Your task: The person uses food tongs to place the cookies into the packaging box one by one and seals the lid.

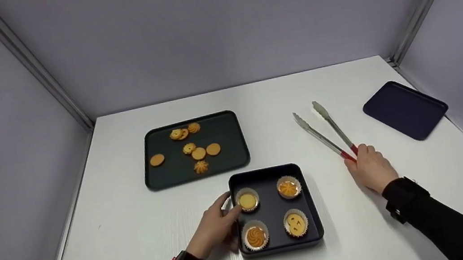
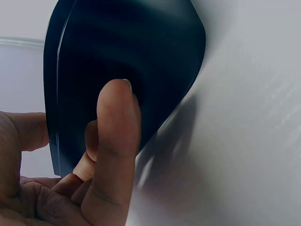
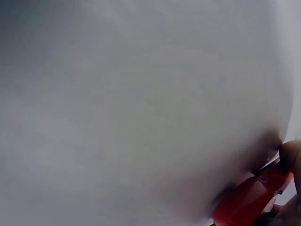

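The left hand (image 1: pixel 215 226) grips the left wall of a dark square pan (image 1: pixel 273 215), thumb at the rim. From the left wrist view, the fingers of this hand (image 2: pixel 113 141) press against the outer side of the pan (image 2: pixel 150 42). Several paper cups stand inside it, each with a cookie, such as the plain round one (image 1: pixel 248 201) at upper left. Metal tongs (image 1: pixel 324 138) with spread arms are held at their red handles by the right hand (image 1: pixel 372 168). The right wrist view shows a red handle (image 3: pixel 244 202) at the hand (image 3: pixel 291 157); the tips are outside it.
A dark green tray (image 1: pixel 226 160) with several loose cookies, plain round and swirled, lies behind the square pan to the left. At the right edge of the white table (image 1: pixel 128 235) lies a dark blue tray (image 1: pixel 405 110). Grey panels (image 1: pixel 218 32) stand around the table.
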The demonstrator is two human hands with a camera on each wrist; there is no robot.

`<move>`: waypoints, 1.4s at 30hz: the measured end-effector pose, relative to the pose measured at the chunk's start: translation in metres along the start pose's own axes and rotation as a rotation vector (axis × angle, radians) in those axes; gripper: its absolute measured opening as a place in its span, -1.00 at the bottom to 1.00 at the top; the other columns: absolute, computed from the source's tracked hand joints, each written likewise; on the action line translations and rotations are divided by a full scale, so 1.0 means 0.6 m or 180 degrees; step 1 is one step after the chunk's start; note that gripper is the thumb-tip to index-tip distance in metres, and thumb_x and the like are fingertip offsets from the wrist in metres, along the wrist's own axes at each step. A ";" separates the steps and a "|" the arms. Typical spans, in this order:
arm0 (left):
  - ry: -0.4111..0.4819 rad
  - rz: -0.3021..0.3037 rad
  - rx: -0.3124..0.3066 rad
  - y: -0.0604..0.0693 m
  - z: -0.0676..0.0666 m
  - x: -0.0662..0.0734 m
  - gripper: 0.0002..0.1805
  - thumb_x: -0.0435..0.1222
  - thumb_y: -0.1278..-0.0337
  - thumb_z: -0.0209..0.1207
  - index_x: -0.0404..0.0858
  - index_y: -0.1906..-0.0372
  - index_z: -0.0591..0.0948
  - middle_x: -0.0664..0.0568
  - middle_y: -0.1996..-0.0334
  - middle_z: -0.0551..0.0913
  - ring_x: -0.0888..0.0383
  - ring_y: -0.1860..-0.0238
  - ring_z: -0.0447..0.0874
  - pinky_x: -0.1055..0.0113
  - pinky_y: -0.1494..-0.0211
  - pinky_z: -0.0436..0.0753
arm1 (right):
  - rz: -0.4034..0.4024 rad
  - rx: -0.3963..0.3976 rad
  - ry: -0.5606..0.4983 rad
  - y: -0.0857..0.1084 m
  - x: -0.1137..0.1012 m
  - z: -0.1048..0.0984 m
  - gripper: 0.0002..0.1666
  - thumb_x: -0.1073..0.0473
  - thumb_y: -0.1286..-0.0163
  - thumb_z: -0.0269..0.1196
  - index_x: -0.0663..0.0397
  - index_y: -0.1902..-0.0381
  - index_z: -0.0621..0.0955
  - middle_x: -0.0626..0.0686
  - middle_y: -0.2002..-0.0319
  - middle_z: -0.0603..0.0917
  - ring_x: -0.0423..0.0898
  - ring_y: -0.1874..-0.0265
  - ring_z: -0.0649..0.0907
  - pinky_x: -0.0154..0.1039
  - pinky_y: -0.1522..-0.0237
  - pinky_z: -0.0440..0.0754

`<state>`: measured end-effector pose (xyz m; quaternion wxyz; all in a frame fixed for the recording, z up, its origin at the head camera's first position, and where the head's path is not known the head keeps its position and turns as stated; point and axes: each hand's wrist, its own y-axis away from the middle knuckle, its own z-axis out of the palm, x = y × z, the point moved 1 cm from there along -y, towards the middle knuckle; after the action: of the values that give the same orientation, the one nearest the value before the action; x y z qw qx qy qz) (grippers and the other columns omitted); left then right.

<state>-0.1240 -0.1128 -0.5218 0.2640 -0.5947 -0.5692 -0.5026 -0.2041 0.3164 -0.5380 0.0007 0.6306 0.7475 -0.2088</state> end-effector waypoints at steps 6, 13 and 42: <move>-0.0022 -0.0010 0.0001 0.001 0.000 0.000 -0.28 -0.04 -0.47 0.15 -0.25 -0.57 0.27 0.10 0.50 0.57 0.23 0.59 0.47 0.28 0.42 0.55 | 0.0089 -0.0085 0.0016 0.000 0.006 0.001 -0.49 0.08 -0.42 0.32 0.51 0.22 0.42 0.35 0.43 0.46 0.35 0.52 0.55 0.27 0.48 0.51; -0.0139 0.0005 -0.0001 0.001 -0.001 -0.001 -0.28 -0.03 -0.48 0.14 -0.27 -0.56 0.28 0.02 0.36 0.66 0.18 0.47 0.57 0.19 0.09 0.58 | 0.0220 -0.0252 0.0196 -0.004 0.016 -0.011 -0.08 -0.24 -0.44 0.25 0.56 -0.26 0.39 0.52 0.15 0.48 0.46 0.19 0.54 0.34 0.24 0.47; 0.0049 -0.0082 -0.0027 0.002 0.000 -0.001 -0.26 -0.02 -0.48 0.14 -0.23 -0.58 0.25 0.07 0.51 0.51 0.22 0.62 0.43 0.26 0.43 0.56 | 0.0515 -0.0640 0.0009 -0.032 0.128 -0.056 0.05 -0.22 -0.64 -0.04 0.52 -0.57 -0.14 0.59 -0.51 -0.10 0.65 -0.44 -0.08 0.57 -0.35 -0.11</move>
<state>-0.1231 -0.1135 -0.5220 0.2593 -0.5845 -0.5726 -0.5130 -0.2291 0.3971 -0.5219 0.0797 0.6859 0.7113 -0.1312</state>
